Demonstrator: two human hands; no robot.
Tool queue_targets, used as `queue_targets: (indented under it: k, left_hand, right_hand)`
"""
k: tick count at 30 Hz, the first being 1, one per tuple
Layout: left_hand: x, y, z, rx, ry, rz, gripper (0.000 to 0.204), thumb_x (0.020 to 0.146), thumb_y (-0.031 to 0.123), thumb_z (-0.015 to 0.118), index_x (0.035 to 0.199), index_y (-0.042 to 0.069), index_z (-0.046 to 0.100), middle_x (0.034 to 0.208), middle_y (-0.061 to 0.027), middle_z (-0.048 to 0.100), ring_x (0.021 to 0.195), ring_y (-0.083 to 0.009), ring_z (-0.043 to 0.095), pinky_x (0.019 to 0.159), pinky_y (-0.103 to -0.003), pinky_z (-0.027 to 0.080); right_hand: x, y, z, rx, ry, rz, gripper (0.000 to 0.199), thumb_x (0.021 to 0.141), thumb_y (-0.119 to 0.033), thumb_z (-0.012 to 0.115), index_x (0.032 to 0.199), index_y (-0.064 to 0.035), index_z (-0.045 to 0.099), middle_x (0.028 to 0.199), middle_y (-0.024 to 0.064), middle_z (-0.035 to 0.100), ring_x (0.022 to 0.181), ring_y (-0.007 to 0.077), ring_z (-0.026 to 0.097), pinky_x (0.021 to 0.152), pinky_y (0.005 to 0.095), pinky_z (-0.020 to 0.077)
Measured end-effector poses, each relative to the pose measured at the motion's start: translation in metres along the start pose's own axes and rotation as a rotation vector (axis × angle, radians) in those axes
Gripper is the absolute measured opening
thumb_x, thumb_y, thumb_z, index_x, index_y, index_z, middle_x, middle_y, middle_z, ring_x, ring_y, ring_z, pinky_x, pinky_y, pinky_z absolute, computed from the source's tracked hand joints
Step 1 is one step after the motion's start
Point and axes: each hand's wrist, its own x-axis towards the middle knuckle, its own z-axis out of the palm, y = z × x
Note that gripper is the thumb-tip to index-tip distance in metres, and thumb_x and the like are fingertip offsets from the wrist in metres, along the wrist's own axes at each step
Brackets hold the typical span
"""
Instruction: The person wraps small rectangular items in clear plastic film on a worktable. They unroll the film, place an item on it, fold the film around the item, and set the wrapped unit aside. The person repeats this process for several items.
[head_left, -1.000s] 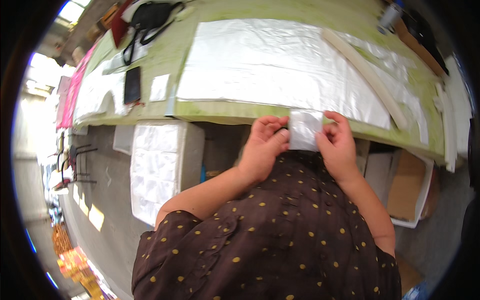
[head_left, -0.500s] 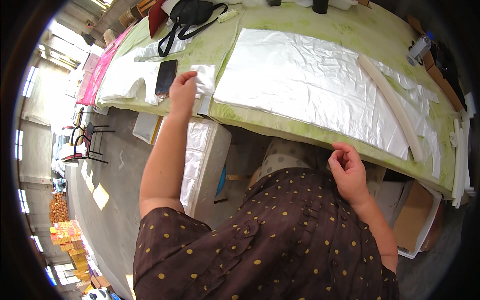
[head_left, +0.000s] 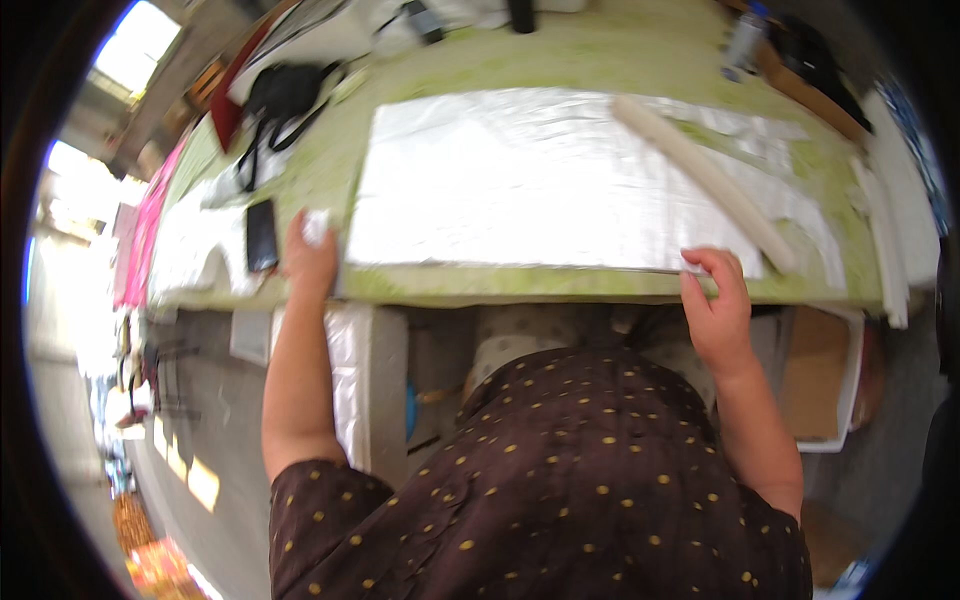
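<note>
My left hand (head_left: 310,258) is at the table's front edge, left of the large sheets. Its fingers and thumb close around a small folded piece of white plastic film (head_left: 316,227), blurred by motion. A black phone (head_left: 261,236) lies just left of that hand. Over the front right edge of a flat stack of shiny white plastic sheets (head_left: 480,180) hovers my right hand (head_left: 722,305). Its fingers are loosely curved, with a gap to the thumb and nothing visible between them. A long pale tube (head_left: 700,180) lies slantwise across the stack's right part.
The green patterned table (head_left: 480,62) carries a black bag (head_left: 285,95) at back left, a water bottle (head_left: 743,45) and cardboard box (head_left: 810,90) at back right. Under it stand a foam box (head_left: 385,390) at left and a white tray with cardboard (head_left: 815,380) at right.
The view has turned and shifted, so the table looks straighter. My left hand, with the white film, has come back toward the table's front edge. My right hand has risen to the sheets' edge.
</note>
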Motion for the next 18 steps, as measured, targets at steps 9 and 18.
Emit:
queue_targets:
  k: [9, 18]
  left_hand:
    - [0.009, -0.016, 0.005, 0.109, 0.163, 0.061, 0.077, 0.086, 0.035, 0.074, 0.153, 0.012, 0.043, 0.159, -0.0207, 0.037, 0.148, -0.0399, 0.030, 0.119, -0.048, 0.031]
    - [-0.047, 0.169, -0.005, -0.453, -0.112, 0.612, 0.062, 0.085, 0.004, 0.073, 0.143, 0.009, 0.053, 0.154, -0.0166, 0.046, 0.148, -0.0359, 0.035, 0.120, -0.047, 0.029]
  right_hand:
    - [0.049, 0.079, -0.083, -0.751, -0.143, 0.202, 0.053, 0.084, -0.015, 0.066, 0.137, -0.0142, 0.060, 0.124, 0.0204, 0.062, 0.115, 0.0406, 0.059, 0.103, 0.0464, 0.0465]
    - [0.014, 0.007, -0.050, -0.200, -0.341, 0.411, 0.069, 0.081, -0.030, 0.074, 0.141, -0.0053, 0.050, 0.124, 0.0201, 0.056, 0.110, 0.0386, 0.061, 0.096, 0.0430, 0.0509]
